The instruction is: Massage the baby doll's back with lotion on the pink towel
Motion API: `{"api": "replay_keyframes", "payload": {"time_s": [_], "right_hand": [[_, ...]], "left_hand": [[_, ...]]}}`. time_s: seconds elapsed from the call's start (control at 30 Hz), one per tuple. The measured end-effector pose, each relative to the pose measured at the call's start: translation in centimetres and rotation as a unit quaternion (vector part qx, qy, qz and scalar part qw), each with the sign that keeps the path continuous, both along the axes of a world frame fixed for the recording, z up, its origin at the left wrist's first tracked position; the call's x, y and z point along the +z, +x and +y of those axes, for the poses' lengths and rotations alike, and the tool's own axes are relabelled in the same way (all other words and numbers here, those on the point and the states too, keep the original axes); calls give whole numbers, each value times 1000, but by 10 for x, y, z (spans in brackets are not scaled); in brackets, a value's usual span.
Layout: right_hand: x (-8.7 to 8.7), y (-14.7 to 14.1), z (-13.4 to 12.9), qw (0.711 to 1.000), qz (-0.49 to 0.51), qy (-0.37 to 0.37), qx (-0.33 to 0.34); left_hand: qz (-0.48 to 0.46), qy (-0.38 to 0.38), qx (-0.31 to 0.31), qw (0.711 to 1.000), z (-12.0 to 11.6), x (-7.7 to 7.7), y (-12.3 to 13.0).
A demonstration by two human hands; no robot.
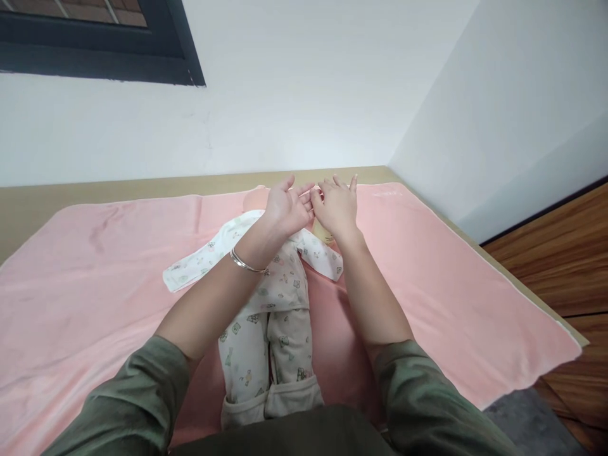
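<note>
A white printed baby top [285, 278] and matching trousers [244, 354] with turned-up cuffs lie laid out on a pink blanket [427, 272]. My left hand [287, 208] is above the top's neck area, palm turned up, fingers spread, nothing in it. A silver bangle circles that wrist. Close on its right, my right hand [337, 206] has its back showing and fingers apart, also holding nothing; the fingertips of both hands nearly meet. Beneath my right hand a small yellowish item [322, 232] is partly hidden. A rounded pink shape [255, 197] shows behind the top's shoulder.
The blanket covers a pale wooden surface [28, 218] set against a white wall [294, 88]. At upper left is a dark window frame [95, 60]. Brown wood-grain panels [560, 253] stand at the right, beside a grey floor patch [527, 421].
</note>
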State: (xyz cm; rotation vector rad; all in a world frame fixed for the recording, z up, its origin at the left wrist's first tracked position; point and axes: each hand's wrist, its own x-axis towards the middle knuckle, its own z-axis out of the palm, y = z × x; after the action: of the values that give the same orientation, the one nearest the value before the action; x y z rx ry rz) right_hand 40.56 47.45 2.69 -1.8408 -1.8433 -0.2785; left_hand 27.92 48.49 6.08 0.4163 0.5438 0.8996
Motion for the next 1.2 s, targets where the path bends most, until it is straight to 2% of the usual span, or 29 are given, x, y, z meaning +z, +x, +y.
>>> {"api": "replay_keyframes", "payload": {"time_s": [0.1, 0.23, 0.37, 0.47, 0.63, 0.77, 0.97, 1.1, 1.2], "right_hand": [[0, -4, 0, 1000, 5, -5, -28], [2, -13, -1, 996, 10, -17, -92], [3, -21, 2, 991, 20, -28, -131], [2, -23, 4, 991, 16, -18, -134], [2, -24, 5, 990, 10, -25, -139], [2, -20, 5, 990, 10, -52, -132], [3, -7, 0, 991, -27, -79, -104], [4, -4, -3, 987, -36, -88, -128], [12, -16, -11, 989, -35, -76, -120]], "left_hand": [[6, 12, -8, 1000, -1, -2, 1], [28, 27, -37, 999, -5, -14, -3], [86, 38, -39, 995, -20, -21, -25], [126, 57, -30, 990, -34, -14, -53], [176, 146, 2, 973, -47, 4, -100], [179, 137, 52, 973, -53, 14, -119], [178, 137, 79, 971, -73, 23, -116], [213, 133, 41, 967, -87, 22, -107], [224, 142, 25, 964, -93, 18, -102]]}}
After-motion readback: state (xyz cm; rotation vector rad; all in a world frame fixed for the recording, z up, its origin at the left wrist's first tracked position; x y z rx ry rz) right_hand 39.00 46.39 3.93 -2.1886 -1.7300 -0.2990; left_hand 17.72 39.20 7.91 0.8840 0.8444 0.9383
